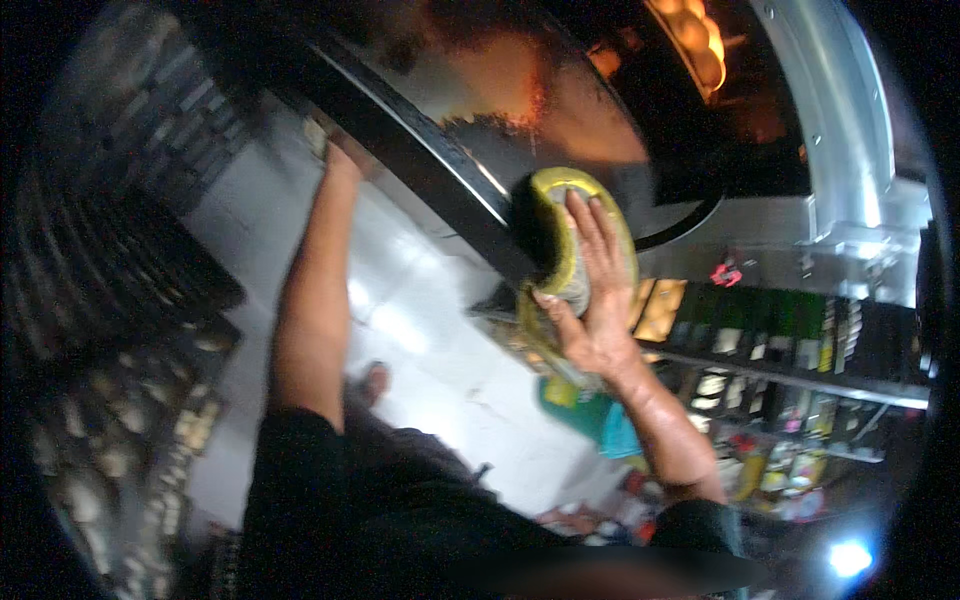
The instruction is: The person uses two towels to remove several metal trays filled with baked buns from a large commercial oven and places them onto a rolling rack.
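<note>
A large dark metal piece (430,150) with a straight raised rim slants across the upper middle, like a big baking tray; orange light shines on its inner surface. My right hand (603,270) is wrapped round a thick grey pad with yellow edging (625,215), folded against the lower right end of that rim. Its fingers lie along the pad and the thumb is on the near side. My left arm reaches up to the rim's far left part. There my left hand (343,152) is at the rim beside a small pale cloth-like piece (315,137); its fingers are hidden.
Rounded golden rolls (695,40) glow inside a dark opening at upper right, beside a silvery metal frame (845,110). Shelves (780,370) with mixed goods stand right, a teal container (620,432) below. Stacked dark trays (110,250) line the left. The pale floor (420,300) shines.
</note>
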`<move>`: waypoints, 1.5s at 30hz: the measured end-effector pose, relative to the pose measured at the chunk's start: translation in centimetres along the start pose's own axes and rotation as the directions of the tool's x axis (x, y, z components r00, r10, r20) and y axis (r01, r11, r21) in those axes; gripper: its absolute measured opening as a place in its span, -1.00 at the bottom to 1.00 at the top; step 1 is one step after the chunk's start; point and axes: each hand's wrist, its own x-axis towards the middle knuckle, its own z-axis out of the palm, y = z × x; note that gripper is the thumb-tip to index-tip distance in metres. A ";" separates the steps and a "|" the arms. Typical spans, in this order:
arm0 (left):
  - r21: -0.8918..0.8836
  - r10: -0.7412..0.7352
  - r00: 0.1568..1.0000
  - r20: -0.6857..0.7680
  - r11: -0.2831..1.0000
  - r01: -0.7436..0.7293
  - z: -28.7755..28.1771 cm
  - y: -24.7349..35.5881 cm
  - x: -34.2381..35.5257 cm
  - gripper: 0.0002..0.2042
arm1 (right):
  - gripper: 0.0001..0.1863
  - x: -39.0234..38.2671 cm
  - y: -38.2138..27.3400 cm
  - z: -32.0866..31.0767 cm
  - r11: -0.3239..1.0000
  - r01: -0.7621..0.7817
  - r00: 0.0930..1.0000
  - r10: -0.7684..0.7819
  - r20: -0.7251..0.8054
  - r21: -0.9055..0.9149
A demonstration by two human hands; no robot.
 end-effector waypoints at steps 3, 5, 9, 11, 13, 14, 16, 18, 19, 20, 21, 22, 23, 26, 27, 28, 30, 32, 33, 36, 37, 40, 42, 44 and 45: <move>0.021 0.061 0.998 0.028 0.998 -0.062 0.7 -0.3 0.0 -0.34 | -0.11 -0.6 0.6 0.2 0.999 0.045 0.999 -0.045 -0.011 -0.006; 0.055 0.082 0.996 0.026 0.995 -0.083 0.6 0.2 -0.1 -0.35 | -0.14 -0.2 0.1 0.3 0.999 0.018 1.000 -0.018 -0.001 0.050; 0.059 0.054 0.999 -0.007 0.997 -0.053 0.4 0.6 -0.7 -0.33 | -0.17 0.0 0.1 1.0 0.996 0.035 0.999 -0.033 -0.019 0.079; 0.014 0.057 0.998 -0.033 0.998 -0.057 0.5 0.4 -0.7 -0.34 | -0.18 0.0 0.1 1.1 0.994 0.041 0.999 -0.038 -0.031 0.099; -0.074 0.083 0.994 -0.076 0.993 -0.089 0.7 0.4 -0.3 -0.34 | -0.19 -0.2 0.3 1.1 0.992 0.024 1.000 -0.022 -0.022 0.123; -0.042 0.064 0.995 -0.077 0.997 -0.067 0.5 0.5 -0.4 -0.36 | -0.19 -0.3 0.3 1.2 0.991 0.015 1.000 -0.012 -0.019 0.136; 0.018 0.022 0.997 -0.069 1.000 -0.021 0.8 0.4 -0.5 -0.38 | -0.19 -0.4 0.5 1.1 0.993 0.016 1.000 -0.015 -0.008 0.119; 0.076 0.107 0.994 -0.021 0.992 -0.105 -0.5 -0.3 0.9 -0.40 | -0.19 -0.4 0.3 1.0 0.991 -0.001 1.000 0.002 -0.008 0.135; 0.107 0.146 0.989 0.005 0.984 -0.146 -1.0 -0.6 1.3 -0.42 | -0.18 -0.4 0.4 1.0 0.991 0.005 1.000 -0.004 -0.011 0.133; 0.083 0.130 0.992 0.007 0.988 -0.130 -1.3 -0.9 1.8 -0.42 | -0.18 -0.5 0.7 1.0 0.991 0.010 1.000 -0.008 -0.014 0.130; 0.062 0.107 0.994 0.010 0.992 -0.108 -1.2 -1.3 2.1 -0.42 | -0.18 -0.7 0.9 1.0 0.992 0.009 1.000 -0.006 -0.018 0.129; 0.037 0.100 0.995 0.011 0.994 -0.101 -1.6 -1.1 2.3 -0.42 | -0.18 -0.5 0.8 1.0 0.994 0.021 1.000 -0.019 -0.012 0.106; 0.417 0.319 0.934 0.164 0.835 -0.358 -3.8 -1.3 4.0 -0.42 | -0.18 -0.4 0.7 0.8 0.996 0.033 0.999 -0.033 -0.005 0.083; 0.703 0.451 0.789 0.417 0.391 -0.594 -9.8 0.3 7.3 -0.40 | -0.17 1.0 -0.5 0.9 0.994 0.100 0.995 -0.101 0.020 0.053; 0.538 0.301 0.916 0.264 0.742 -0.399 -7.3 -1.1 6.2 -0.39 | -0.17 0.4 0.2 0.9 0.998 0.051 0.998 -0.052 0.020 0.041; 0.283 0.093 0.984 0.150 0.950 -0.133 -4.9 -1.6 4.7 -0.37 | -0.16 0.0 0.6 0.8 1.000 0.022 1.000 -0.022 0.020 0.022; 0.114 0.018 0.998 0.053 0.993 -0.024 -1.1 -1.2 1.6 -0.34 | -0.14 -0.2 0.7 0.7 1.000 0.007 1.000 -0.007 0.024 -0.010; 0.501 0.098 0.989 0.114 0.854 -0.143 -1.7 -1.3 2.6 -0.32 | -0.12 -0.3 0.7 0.6 0.999 -0.010 0.999 0.011 0.036 -0.032; 0.821 0.188 0.947 0.262 0.473 -0.321 -5.4 -0.7 4.6 -0.31 | -0.11 0.1 0.0 0.5 0.999 0.018 0.999 -0.016 0.043 -0.039; 0.891 0.181 0.877 0.445 0.009 -0.454 -10.8 -1.3 7.9 -0.31 | -0.08 0.6 -0.8 0.5 0.996 0.062 0.997 -0.060 0.041 -0.060; 0.883 0.142 0.874 0.465 0.001 -0.470 -10.8 -1.0 8.2 -0.32 | -0.07 0.3 -0.8 0.3 0.996 0.043 0.998 -0.040 0.043 -0.081; 0.885 0.109 0.887 0.448 0.086 -0.457 -10.3 -1.4 8.2 -0.33 | -0.04 -0.1 -1.1 0.2 0.993 -0.014 0.999 0.020 0.044 -0.120; 0.837 0.154 0.937 0.314 0.422 -0.349 -9.7 -1.4 7.4 -0.34 | -0.02 0.3 -1.3 0.2 0.992 -0.027 0.999 0.033 0.043 -0.125; 0.478 0.090 0.991 0.099 0.869 -0.127 -8.1 -1.4 6.6 -0.35 | -0.06 0.6 -2.1 0.0 0.989 -0.056 0.997 0.062 0.044 -0.134; 0.360 0.068 0.996 0.053 0.929 -0.083 -7.4 -1.0 6.3 -0.36 | -0.07 0.6 -2.2 -0.1 0.991 -0.056 0.998 0.061 0.032 -0.124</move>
